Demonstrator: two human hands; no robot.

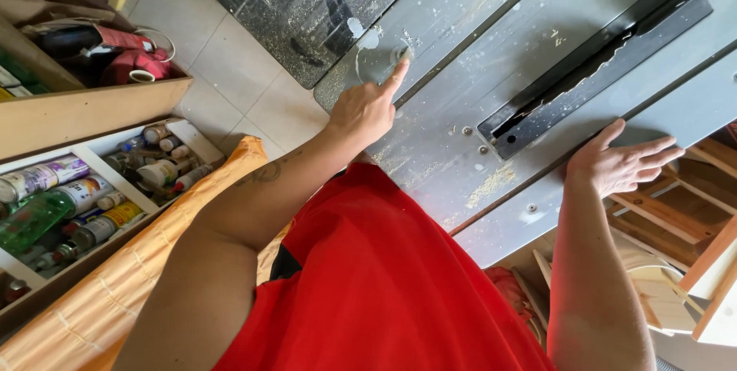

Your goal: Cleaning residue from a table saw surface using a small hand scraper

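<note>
1. Left hand (367,110): forefinger stretched out, tip touching the grey table (461,56) at a wiped, dust-free patch (376,60); other fingers curled in, holding nothing.
2. Right hand (622,162): fingers spread apart, palm flat on the table's near right edge, gripping nothing.
3. Between the hands, further in: a long black slot insert (599,56) with a ragged opening, set into the table top.
4. Sawdust (491,183) scattered over the top, thickest near the slot's near end.
5. Left, on the floor: wooden shelf (100,148) of bottles (54,202) and cans.
6. Near: red shirt (384,286), orange cloth (115,286).
</note>
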